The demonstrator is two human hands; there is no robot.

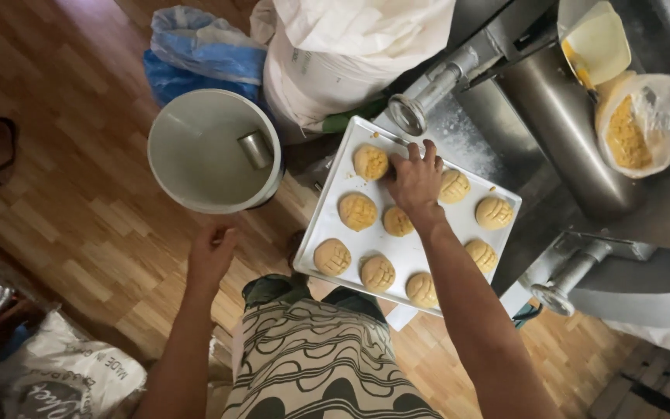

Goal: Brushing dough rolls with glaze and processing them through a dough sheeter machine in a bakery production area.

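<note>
Wooden floor below; right hand (416, 180) fingers (429, 150) touching tray (335, 198) beside cookie (371, 162).

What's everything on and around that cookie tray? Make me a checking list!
Surface: pale baking tray resting on a metal machine.
Job's things: nine scored dough rounds on the tray.
Clutter: white bucket with a metal cup inside; bagged yellow dough; blue bag; big white sack.
Grippers: right hand lies over the tray, by the rounds; left hand loosely curled, apart from everything.
Cables: nothing seen.
Surroundings: wooden floor.
</note>
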